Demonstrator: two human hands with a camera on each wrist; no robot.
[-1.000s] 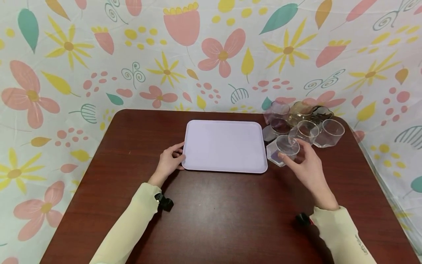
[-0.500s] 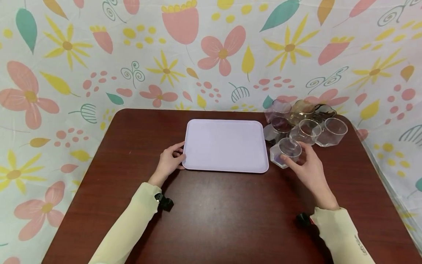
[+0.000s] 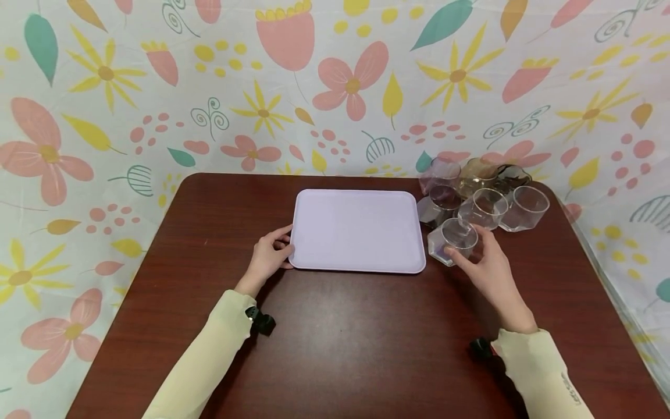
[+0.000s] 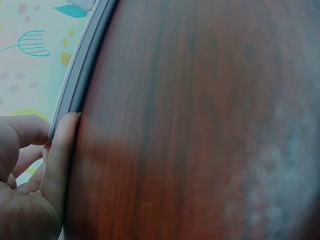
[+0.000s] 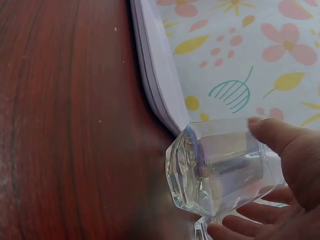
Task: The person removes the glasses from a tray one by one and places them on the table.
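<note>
A pale lilac rectangular tray [image 3: 358,231] lies flat on the table. My left hand [image 3: 268,254] grips its left edge near the front corner; in the left wrist view the thumb and fingers pinch the tray's rim [image 4: 82,65]. My right hand [image 3: 489,265] holds a clear drinking glass [image 3: 453,241] by its side, thumb on the near side. The glass has a thick faceted base [image 5: 187,172] and stands beside the tray's right edge. Whether its base touches the table cannot be told.
Several more glasses crowd the back right corner: two clear ones [image 3: 484,208], [image 3: 525,209], an amber one [image 3: 475,177], a dark grey one [image 3: 512,177], a pinkish one [image 3: 439,173] and a purplish one [image 3: 438,206]. A flower-patterned cloth [image 3: 209,70] hangs behind the dark wooden table [image 3: 335,337].
The glass in my right hand has shifted slightly toward me and away from the tray, then stayed nearly still. My left hand keeps its place on the tray.
</note>
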